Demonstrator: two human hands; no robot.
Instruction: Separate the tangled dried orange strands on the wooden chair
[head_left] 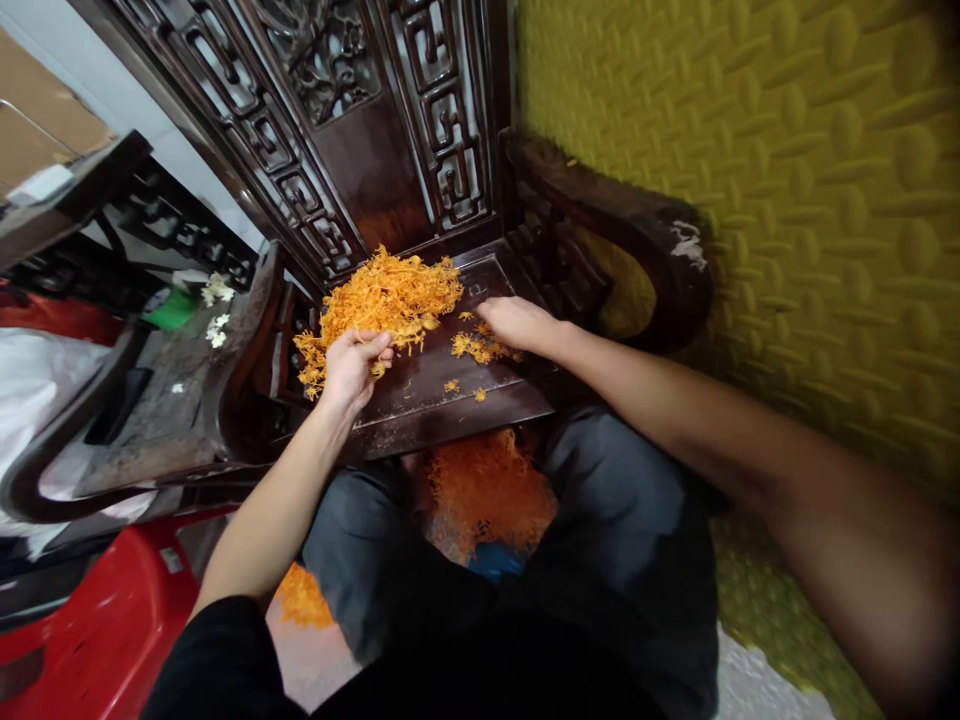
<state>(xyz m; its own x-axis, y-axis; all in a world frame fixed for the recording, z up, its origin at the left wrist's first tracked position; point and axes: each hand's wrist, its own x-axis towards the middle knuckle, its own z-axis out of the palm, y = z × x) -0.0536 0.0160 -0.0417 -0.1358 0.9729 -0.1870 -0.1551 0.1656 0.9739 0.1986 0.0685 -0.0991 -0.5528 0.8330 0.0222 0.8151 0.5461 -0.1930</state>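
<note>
A large heap of orange, branching plastic-looking pieces (397, 285) lies on the dark wooden chair seat (442, 415). At the heap's near edge, my left hand (352, 370) is closed, thumb pressed on the fingers, gripping an orange sprig (409, 332) that extends to the right. My right hand (517, 323) is low over the right side of the seat, its fingers curled down and mostly hidden; what they hold cannot be made out. Beside it is a smaller scatter of loose orange pieces (476, 347), with a few single ones nearer me.
The chair's carved back (382, 170) rises behind the heap, and a curved armrest (637, 220) flanks the right. More orange pieces (491, 490) are below, between my knees. A side table (180, 400) with a green roll of tape (169, 308) and a red plastic stool (112, 610) stand left.
</note>
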